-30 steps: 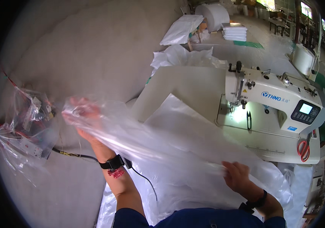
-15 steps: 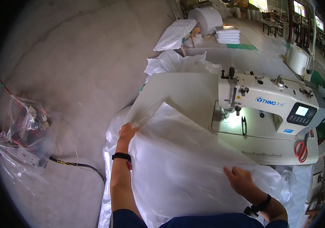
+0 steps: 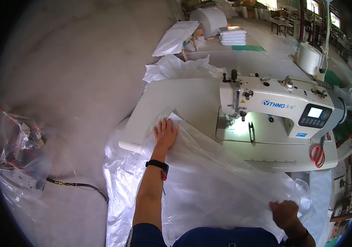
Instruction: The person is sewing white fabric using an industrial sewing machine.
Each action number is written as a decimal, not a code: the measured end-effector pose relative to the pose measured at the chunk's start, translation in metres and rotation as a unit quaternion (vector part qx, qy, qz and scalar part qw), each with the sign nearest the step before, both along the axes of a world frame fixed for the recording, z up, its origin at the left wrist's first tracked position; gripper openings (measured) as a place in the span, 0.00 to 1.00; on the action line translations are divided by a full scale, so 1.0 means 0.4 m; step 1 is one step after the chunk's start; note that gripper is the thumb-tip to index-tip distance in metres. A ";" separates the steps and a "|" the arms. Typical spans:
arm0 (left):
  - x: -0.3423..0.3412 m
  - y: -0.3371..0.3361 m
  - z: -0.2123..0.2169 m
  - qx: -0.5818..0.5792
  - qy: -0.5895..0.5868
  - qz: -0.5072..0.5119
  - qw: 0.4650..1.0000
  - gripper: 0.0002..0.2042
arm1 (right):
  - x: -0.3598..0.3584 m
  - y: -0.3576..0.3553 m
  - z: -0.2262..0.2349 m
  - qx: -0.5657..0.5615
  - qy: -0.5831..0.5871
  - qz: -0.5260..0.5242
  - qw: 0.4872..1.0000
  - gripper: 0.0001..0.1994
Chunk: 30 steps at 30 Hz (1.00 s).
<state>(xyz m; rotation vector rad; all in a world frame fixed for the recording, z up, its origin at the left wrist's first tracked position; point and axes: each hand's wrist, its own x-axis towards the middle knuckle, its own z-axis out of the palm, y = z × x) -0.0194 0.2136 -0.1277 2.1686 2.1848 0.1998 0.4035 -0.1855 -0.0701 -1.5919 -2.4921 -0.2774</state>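
Lying across a sewing table's (image 3: 176,96) near edge: translucent white plastic sheeting (image 3: 221,193)

The near part of the tabletop is covered by the sheeting, one corner being laid out on its left half. The table's right half is occupied by an industrial sewing machine (image 3: 275,99), its needle area lit. A clear plastic bag (image 3: 19,152) of electrical parts is seen at far left of the view. The sheeting's corner is pressed by the left hand (image 3: 165,133), which is laid flat, fingers extended. The right hand (image 3: 285,214), slightly blurred, is held curled over the sheeting's near right part; whether any is gripped cannot be told. Red-handled scissors (image 3: 317,155) are placed on the table's right end, and black thread snips (image 3: 252,131) beneath the machine's arm.
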 end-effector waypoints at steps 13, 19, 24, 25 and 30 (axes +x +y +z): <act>0.358 -0.269 -0.058 0.179 -0.004 -0.289 0.940 0.32 | -0.048 0.238 0.122 -0.091 0.284 0.171 0.939 0.08; 0.285 -0.201 0.001 0.045 -0.284 -0.287 0.914 0.25 | -0.293 0.558 -0.092 0.045 0.158 0.052 0.985 0.28; 0.293 -0.163 0.053 0.015 -0.361 -0.172 0.916 0.15 | -0.286 0.581 -0.175 0.034 0.165 0.033 0.985 0.34; 0.313 -0.161 0.045 0.019 -0.345 -0.205 0.916 0.14 | -0.281 0.578 -0.173 0.038 0.185 0.033 0.981 0.33; 0.382 -0.143 -0.041 0.201 -0.242 -0.267 0.911 0.11 | -0.277 0.584 -0.157 0.045 0.287 -0.029 0.957 0.26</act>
